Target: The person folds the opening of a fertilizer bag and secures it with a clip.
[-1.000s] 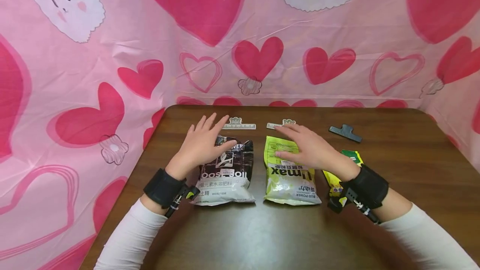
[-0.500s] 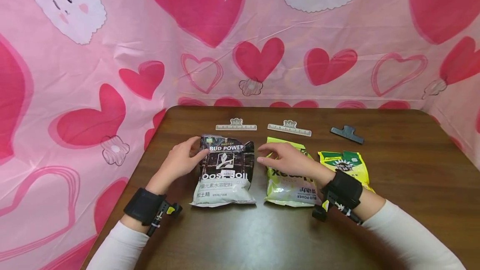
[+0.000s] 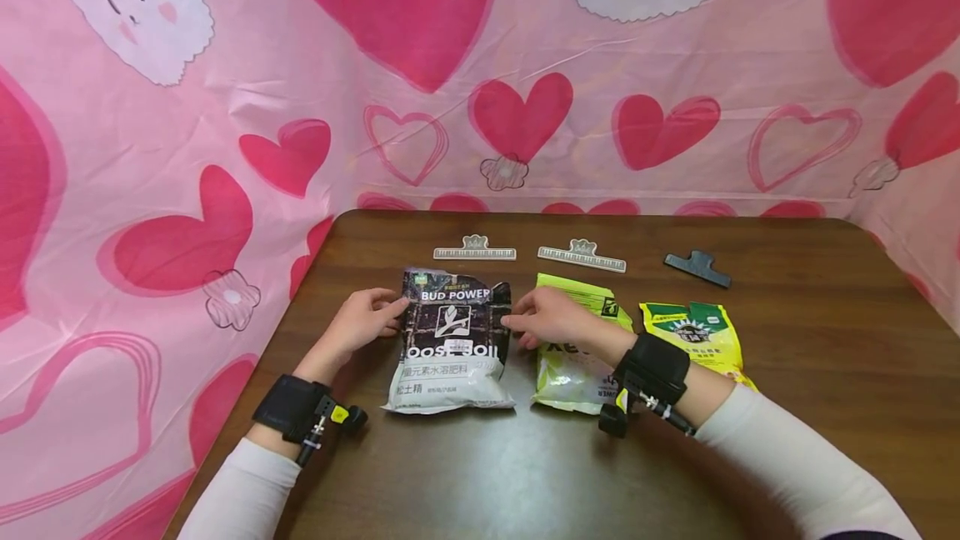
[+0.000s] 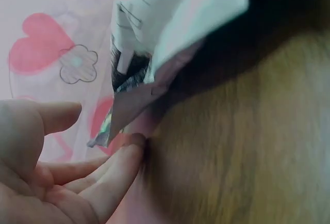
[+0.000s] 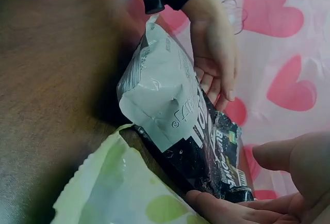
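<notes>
A black-and-white fertilizer bag (image 3: 450, 340) lies on the table between the hands. My left hand (image 3: 362, 325) is at the bag's left edge. In the left wrist view, thumb and fingers (image 4: 111, 177) stand apart, with the bag's corner beyond them. At the bag's right edge is my right hand (image 3: 555, 319), its forearm passing over a green Umax bag (image 3: 566, 386). The right wrist view shows the right fingers (image 5: 216, 206) right at the black end of the bag, the thumb raised away from it.
Two white ruler-like clips, one left (image 3: 475, 250) and one right (image 3: 582, 256), lie behind the bags, with a dark clip (image 3: 699, 267) farther right. A yellow-green bag (image 3: 697, 336) lies partly behind the right forearm. A pink heart-print cloth (image 3: 517, 40) hangs behind the brown table (image 3: 480, 482).
Both hands have come down from above the bags to the two sides of the black-and-white bag. The right hand has moved left, and its fingers now reach that bag's edge.
</notes>
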`<state>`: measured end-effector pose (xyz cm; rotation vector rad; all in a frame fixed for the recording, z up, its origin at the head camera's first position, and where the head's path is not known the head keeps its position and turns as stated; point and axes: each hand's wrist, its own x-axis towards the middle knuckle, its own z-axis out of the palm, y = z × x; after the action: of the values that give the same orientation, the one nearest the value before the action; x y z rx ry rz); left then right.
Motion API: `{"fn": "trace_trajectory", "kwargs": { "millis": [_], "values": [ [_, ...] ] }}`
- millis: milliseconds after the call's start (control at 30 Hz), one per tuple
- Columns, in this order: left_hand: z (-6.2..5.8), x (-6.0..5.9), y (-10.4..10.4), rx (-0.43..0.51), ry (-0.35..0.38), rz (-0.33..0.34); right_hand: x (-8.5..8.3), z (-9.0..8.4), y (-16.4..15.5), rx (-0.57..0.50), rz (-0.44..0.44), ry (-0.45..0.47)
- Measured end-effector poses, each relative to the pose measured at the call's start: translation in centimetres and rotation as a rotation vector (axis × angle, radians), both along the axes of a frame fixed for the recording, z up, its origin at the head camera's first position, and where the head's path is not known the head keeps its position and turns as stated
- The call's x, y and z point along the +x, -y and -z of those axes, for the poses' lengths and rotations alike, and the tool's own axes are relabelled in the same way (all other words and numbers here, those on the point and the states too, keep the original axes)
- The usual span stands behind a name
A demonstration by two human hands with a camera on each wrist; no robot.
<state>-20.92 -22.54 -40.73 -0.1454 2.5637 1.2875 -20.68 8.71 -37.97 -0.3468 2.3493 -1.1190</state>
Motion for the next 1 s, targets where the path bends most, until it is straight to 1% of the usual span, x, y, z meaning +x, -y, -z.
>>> {"fn": "trace_trajectory", "kwargs": {
  "millis": [133, 233, 367, 467, 600, 833, 1000],
  "values": [
    [0.0, -0.4, -0.5, 0.060, 0.061, -0.017, -0.2, 0.0, 0.3, 0.033, -0.008, -0.020],
    [0.1, -0.6, -0.7, 0.066, 0.083, -0.036, -0.4, 0.1, 0.5, 0.021, -0.001, 0.000],
    [0.4, -0.7, -0.9, 0.102, 0.089, -0.055, -0.5, 0.3, 0.9, -0.022, 0.048, 0.054],
    [0.6, -0.7, -1.1, 0.133, 0.087, -0.057, -0.7, 0.8, 1.1, -0.051, 0.081, 0.073],
    [0.7, -0.7, -1.2, 0.147, 0.072, -0.052, -0.8, 1.3, 1.4, -0.074, 0.113, 0.074],
    [1.0, -0.7, -1.1, 0.154, 0.049, -0.061, -0.6, 1.2, 1.5, -0.115, 0.150, 0.084],
    [1.0, -0.7, -1.1, 0.159, 0.029, -0.074, -0.7, 1.4, 1.4, -0.157, 0.175, 0.078]
  ]
}}
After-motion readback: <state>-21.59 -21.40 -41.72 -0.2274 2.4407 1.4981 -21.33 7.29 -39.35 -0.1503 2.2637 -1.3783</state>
